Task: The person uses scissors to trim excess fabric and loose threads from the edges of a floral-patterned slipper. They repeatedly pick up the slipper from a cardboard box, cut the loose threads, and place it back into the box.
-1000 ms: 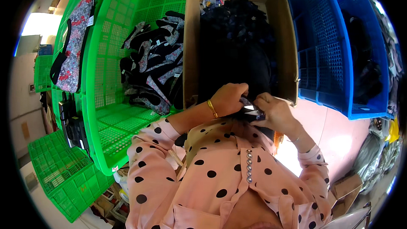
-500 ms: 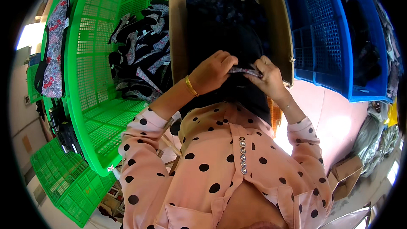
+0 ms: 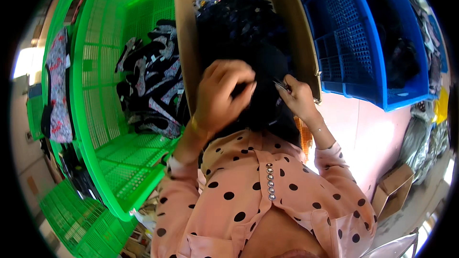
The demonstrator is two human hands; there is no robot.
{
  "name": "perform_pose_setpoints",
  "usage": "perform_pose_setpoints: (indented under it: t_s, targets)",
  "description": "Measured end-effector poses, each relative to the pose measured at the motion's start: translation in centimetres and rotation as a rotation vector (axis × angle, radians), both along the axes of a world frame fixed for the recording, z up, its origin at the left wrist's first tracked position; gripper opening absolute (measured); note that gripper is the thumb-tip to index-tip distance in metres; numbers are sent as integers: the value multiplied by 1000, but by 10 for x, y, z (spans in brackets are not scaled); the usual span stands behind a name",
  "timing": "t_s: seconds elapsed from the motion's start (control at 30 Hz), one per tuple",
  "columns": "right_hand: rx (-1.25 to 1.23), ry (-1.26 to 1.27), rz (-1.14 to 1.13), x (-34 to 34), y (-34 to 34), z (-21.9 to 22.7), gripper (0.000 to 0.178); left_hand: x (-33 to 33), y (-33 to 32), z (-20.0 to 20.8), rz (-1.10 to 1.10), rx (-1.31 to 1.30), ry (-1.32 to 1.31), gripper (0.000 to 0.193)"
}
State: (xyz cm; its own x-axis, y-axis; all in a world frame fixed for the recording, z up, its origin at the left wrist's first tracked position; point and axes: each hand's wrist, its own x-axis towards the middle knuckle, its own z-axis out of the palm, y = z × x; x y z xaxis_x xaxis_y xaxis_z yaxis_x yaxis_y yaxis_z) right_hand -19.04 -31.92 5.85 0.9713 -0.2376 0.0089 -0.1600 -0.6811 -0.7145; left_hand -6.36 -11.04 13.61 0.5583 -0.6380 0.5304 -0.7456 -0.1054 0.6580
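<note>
My left hand (image 3: 224, 93) is raised over my lap, blurred by motion, its thumb and fingers apart with nothing seen between them. Closed around what look like small metal thread snips (image 3: 281, 85), my right hand (image 3: 299, 98) points their tips left. Below and between both hands lies black fabric (image 3: 260, 100), across my lap and up to the cardboard box (image 3: 184, 43). A heap of dark pieces (image 3: 239, 19) fills the box. Whether the right fingers also grip cloth is hidden.
To the left stands a green plastic crate (image 3: 95, 91) holding black-and-floral fabric pieces (image 3: 155, 81). A floral piece (image 3: 60, 86) hangs over its outer side. Blue crates (image 3: 377, 62) stand at the right. A small open carton (image 3: 393, 192) is on the floor at lower right.
My left hand has let go of the narrow patterned strip of fabric both hands held, and moved left and nearer. The strip is no longer seen; snip tips now show at my right hand.
</note>
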Motion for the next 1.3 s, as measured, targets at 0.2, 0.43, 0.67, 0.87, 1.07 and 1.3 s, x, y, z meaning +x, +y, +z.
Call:
perform_pose_setpoints:
  t_s: [0.2,0.43,0.67,0.87,1.07,1.3]
  targets:
    - [721,176,-492,-9,-62,70,21,-70,67,122,299,-689,-1048,25]
    - [907,-773,-784,2,-213,146,26,-84,34,163,242,-997,-1197,44]
    - [907,-533,-504,31,-110,117,52,-106,48,170,707,-633,-1216,44]
    - [1222,91,-354,58,6,44,43,-144,37,200,2064,-216,-778,43]
    - [1102,234,-220,61,31,13,44,-100,108,154,1685,-407,-1447,38]
    - [1073,305,-271,86,41,8,46,-84,52,156,2324,189,-885,30]
